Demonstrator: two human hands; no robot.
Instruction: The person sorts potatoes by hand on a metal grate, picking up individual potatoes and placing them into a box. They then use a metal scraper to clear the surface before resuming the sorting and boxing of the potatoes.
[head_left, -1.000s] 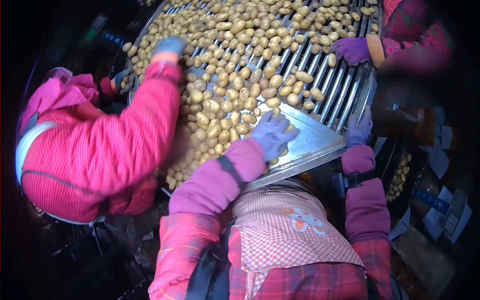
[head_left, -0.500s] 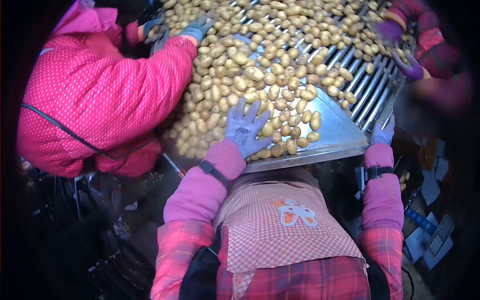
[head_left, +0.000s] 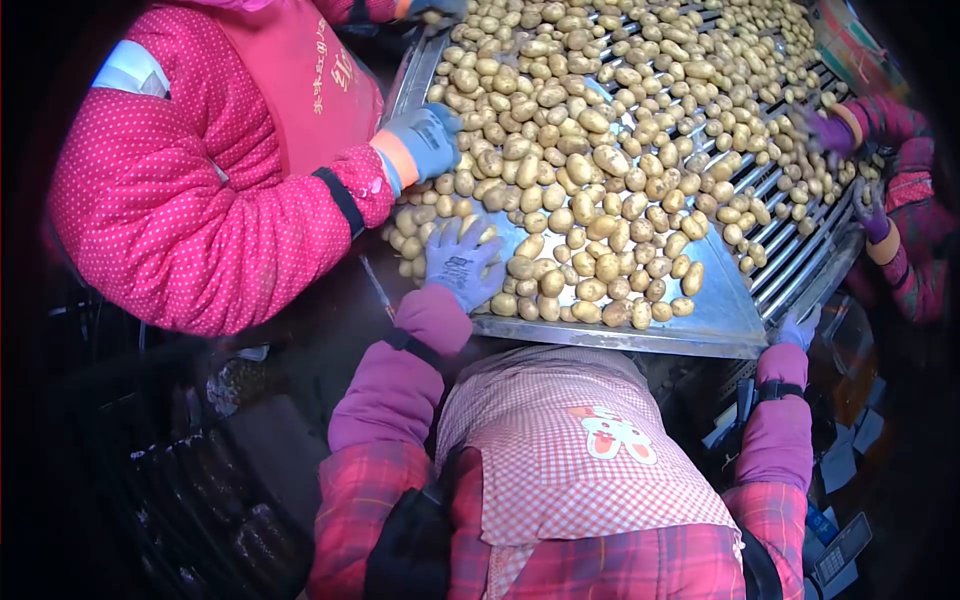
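Many potatoes (head_left: 585, 165) cover the metal tray (head_left: 722, 285) and the roller bars (head_left: 800, 255) beyond it. My left hand (head_left: 462, 265), in a purple-grey glove, lies palm down with fingers spread at the near left of the pile, touching potatoes and holding none. At the tray's right corner is my right hand (head_left: 798, 328), also gloved; its fingers are at the metal edge, partly hidden and too small to make out how they are bent.
On the left a co-worker in a pink dotted sleeve (head_left: 220, 250) has a blue-gloved hand (head_left: 425, 145) at the pile's edge. Another person's purple-gloved hands (head_left: 832, 132) are at the right side of the rollers. A calculator (head_left: 842, 550) lies low at the right.
The view has shifted. My left hand has moved left relative to the tray, leaving bare metal beside it. The left co-worker's gloved hand has come nearer along the pile's left edge.
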